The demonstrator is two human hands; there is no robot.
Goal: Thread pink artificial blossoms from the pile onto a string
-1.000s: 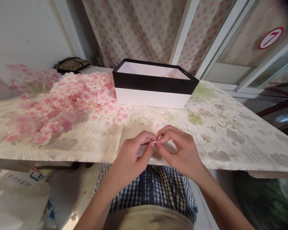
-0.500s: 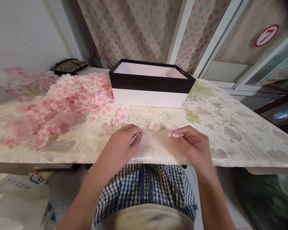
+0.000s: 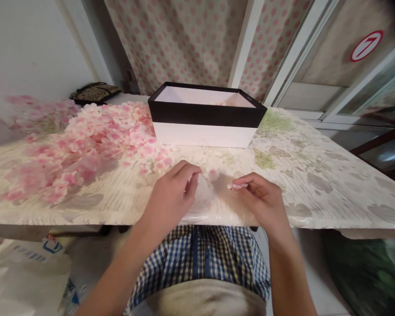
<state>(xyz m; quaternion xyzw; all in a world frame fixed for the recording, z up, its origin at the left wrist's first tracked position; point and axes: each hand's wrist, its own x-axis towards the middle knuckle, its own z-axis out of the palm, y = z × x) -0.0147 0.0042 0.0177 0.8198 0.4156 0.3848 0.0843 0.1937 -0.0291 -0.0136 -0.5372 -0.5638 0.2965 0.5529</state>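
My right hand [image 3: 261, 193] is closed in a pinch on a small pale pink artificial flower [image 3: 237, 187], just above the front of the table. My left hand [image 3: 174, 191] has its fingers curled and its thumb pressed toward them; whatever they may hold is hidden. Close to those fingertips is a blurred pink flower [image 3: 212, 172]. A large heap of pink and white artificial flowers [image 3: 95, 140] spreads over the table's left side. Behind my hands stands an open-topped white box [image 3: 206, 135] with a black rim band; only a hint of pink shows inside it.
A patterned plastic cloth covers the table [image 3: 342, 193]. Green sprigs [image 3: 276, 120] appear to the right of the box. A dark patterned bag [image 3: 95, 92] lies at the back left. Below the left edge is a white plastic bag [image 3: 23, 281]. A dotted curtain [image 3: 191, 44] hangs behind.
My left hand has moved forward and slightly right, its fingertips now close to the loose flower. My right hand has shifted a little left, with the small flower still pinched.
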